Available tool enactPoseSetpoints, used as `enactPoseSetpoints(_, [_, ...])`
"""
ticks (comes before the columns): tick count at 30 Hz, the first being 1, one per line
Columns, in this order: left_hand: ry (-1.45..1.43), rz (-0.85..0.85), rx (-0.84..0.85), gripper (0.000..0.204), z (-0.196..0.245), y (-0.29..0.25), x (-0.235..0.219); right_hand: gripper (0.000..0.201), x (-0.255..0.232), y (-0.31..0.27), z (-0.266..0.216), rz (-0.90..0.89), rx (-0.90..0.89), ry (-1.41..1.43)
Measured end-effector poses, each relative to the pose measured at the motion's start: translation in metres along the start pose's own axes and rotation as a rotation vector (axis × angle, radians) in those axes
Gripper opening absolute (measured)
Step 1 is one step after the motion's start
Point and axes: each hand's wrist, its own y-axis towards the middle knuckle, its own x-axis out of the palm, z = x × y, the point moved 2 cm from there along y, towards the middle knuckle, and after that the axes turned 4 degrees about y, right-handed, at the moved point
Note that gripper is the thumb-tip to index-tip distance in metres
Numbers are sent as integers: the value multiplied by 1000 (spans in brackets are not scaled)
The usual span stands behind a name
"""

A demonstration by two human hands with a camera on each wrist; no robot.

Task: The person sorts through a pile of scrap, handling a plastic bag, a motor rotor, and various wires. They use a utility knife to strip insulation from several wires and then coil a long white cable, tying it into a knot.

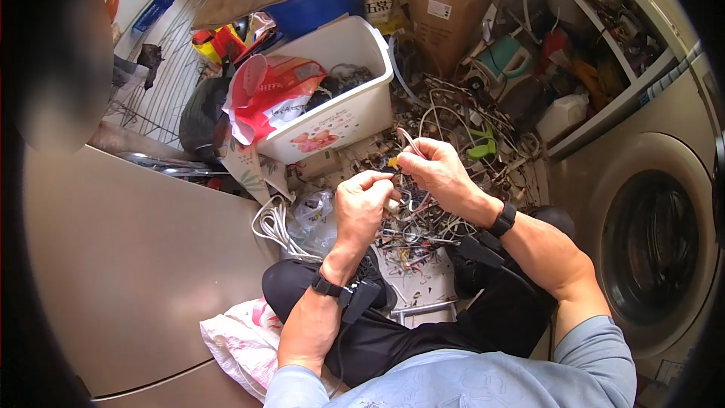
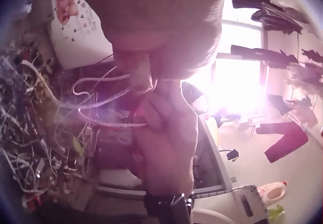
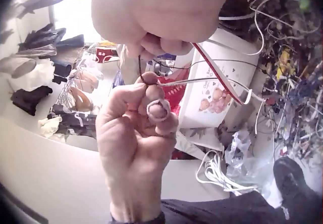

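My left hand (image 1: 358, 208) and right hand (image 1: 444, 175) are close together above a heap of cables and wire scraps. A thin dark wire (image 3: 140, 66) spans the short gap between them, its lower end pinched by the left thumb and forefinger. In the right wrist view, a white band (image 3: 159, 111) circles a fingertip of the left hand. The right fingers grip a red-and-white wire (image 3: 218, 72) that loops out beside them. White strands (image 2: 96, 105) trail from the hands in the left wrist view, where much of the grip is hidden behind the near hand.
Beyond the hands stands a white bin (image 1: 332, 125) with a red-and-white bag (image 1: 276, 87). The cable heap (image 1: 423, 227) covers the floor between my feet. Coiled white cable (image 1: 276, 223) and a clear plastic bag (image 1: 313, 219) lie left. A washing machine (image 1: 649, 219) stands right.
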Motion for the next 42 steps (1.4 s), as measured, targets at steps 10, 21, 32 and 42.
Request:
enactPoseSetpoints(10, [-488, 29, 69, 15, -16, 20, -41, 17, -46, 21, -10, 193, 8, 372])
enactPoseSetpoints(21, [-1184, 216, 160, 17, 0, 12, -150, 14, -157, 52, -17, 497, -169, 570])
enactPoseSetpoints(32, [-949, 527, 447, 10, 60, -153, -269, 15, -165, 57, -39, 448, -216, 476])
enactPoseSetpoints(42, [-258, 864, 545, 14, 116, -344, -240, 13, -71, 56, -22, 136, -235, 147])
